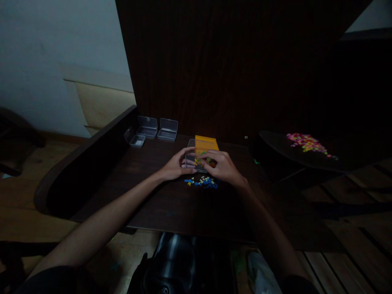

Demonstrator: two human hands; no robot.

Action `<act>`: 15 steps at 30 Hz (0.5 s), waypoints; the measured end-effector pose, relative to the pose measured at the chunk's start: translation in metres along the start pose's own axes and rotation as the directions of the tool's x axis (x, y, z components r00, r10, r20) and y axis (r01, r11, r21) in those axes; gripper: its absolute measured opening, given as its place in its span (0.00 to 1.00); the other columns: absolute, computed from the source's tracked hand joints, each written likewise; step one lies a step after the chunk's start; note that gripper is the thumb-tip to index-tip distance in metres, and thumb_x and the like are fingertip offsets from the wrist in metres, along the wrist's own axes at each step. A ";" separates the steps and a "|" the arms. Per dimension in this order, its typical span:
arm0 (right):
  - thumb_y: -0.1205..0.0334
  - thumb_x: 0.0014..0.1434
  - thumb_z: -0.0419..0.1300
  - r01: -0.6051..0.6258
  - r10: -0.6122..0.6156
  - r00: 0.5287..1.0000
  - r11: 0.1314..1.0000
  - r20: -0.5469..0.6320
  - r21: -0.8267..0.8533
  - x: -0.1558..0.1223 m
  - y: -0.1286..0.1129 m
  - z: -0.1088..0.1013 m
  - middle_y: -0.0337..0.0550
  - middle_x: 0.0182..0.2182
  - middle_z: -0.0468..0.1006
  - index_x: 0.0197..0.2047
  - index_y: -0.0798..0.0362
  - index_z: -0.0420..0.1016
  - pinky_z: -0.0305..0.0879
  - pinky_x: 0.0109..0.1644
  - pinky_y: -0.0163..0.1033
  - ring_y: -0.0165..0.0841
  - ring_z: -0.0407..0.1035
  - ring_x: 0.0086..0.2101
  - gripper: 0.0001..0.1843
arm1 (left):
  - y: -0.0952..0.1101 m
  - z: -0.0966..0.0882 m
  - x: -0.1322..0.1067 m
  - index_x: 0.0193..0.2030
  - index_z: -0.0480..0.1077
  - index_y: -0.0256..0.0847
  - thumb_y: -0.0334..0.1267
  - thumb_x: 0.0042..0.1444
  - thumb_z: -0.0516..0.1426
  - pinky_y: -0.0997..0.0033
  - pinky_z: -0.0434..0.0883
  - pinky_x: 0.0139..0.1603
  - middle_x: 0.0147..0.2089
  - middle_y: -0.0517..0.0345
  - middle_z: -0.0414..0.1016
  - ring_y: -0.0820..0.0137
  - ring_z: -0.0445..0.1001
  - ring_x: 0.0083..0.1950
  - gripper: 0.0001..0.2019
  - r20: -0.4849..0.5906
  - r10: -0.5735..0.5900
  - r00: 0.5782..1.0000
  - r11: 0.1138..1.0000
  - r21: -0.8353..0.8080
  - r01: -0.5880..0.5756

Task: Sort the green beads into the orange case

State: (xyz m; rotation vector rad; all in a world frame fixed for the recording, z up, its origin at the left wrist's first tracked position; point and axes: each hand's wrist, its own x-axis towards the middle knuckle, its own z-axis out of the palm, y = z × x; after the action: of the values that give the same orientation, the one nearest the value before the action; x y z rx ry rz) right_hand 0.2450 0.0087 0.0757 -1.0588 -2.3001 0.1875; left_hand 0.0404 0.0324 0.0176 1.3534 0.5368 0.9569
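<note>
My left hand (pixel 176 166) is closed around the left side of a small clear plastic box (pixel 191 143), thumb at the near edge and fingers along the side. Over the box's right side is my right hand (pixel 225 165), its thumb and fingers bent together at the opening. Whatever those fingertips hold is too small and dark to make out. Some yellow and green bits (pixel 202 156) show inside the box. Just behind it sits an orange plastic container (pixel 208 143). A loose pile of small blue, cream and yellow pieces (pixel 208 183) lies on the table in front of the box.
Several clear plastic boxes with raised lids (pixel 168 134) stand at the back left of the dark wooden table (pixel 147 200). A raised wooden side (pixel 88 153) borders the left. Pink and yellow pieces (pixel 308 143) are heaped on a dark surface to the right. The room is dim.
</note>
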 end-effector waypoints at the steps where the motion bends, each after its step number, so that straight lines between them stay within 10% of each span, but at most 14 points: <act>1: 0.67 0.57 0.58 0.011 -0.011 1.000 1.000 0.000 0.024 0.000 -0.003 -0.001 0.42 0.31 0.78 0.40 0.55 0.80 0.63 0.38 0.36 0.30 0.69 0.31 0.10 | 0.000 -0.002 0.001 0.63 0.59 0.47 0.29 0.41 0.68 0.57 0.73 0.51 0.59 0.47 0.63 0.71 0.74 0.43 0.41 -0.013 0.004 1.000 1.000 0.000 -0.004; 8: 0.67 0.56 0.60 0.028 -0.061 0.884 0.997 0.464 0.078 -0.003 -0.014 0.013 0.35 0.21 0.74 0.38 0.53 0.81 0.57 0.30 0.31 0.25 0.63 0.22 0.09 | 0.000 -0.011 0.002 0.61 0.60 0.46 0.30 0.39 0.69 0.60 0.73 0.50 0.59 0.48 0.63 0.72 0.72 0.43 0.41 -0.139 0.016 0.990 0.999 0.048 -0.009; 15: 0.68 0.58 0.59 0.047 -0.049 0.850 0.999 0.524 0.017 -0.005 -0.007 0.034 0.41 0.33 0.82 0.41 0.51 0.81 0.60 0.36 0.32 0.29 0.73 0.31 0.11 | 0.001 -0.012 0.003 0.61 0.60 0.46 0.30 0.40 0.69 0.59 0.74 0.50 0.59 0.47 0.63 0.72 0.73 0.43 0.40 -0.151 0.040 0.988 0.998 0.061 -0.031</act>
State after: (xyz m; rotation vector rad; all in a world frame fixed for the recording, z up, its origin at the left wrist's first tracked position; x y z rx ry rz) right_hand 0.2238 0.0042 0.0479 -1.0394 -2.8064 0.5179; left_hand 0.0318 0.0416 0.0173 1.3530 0.6628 1.0863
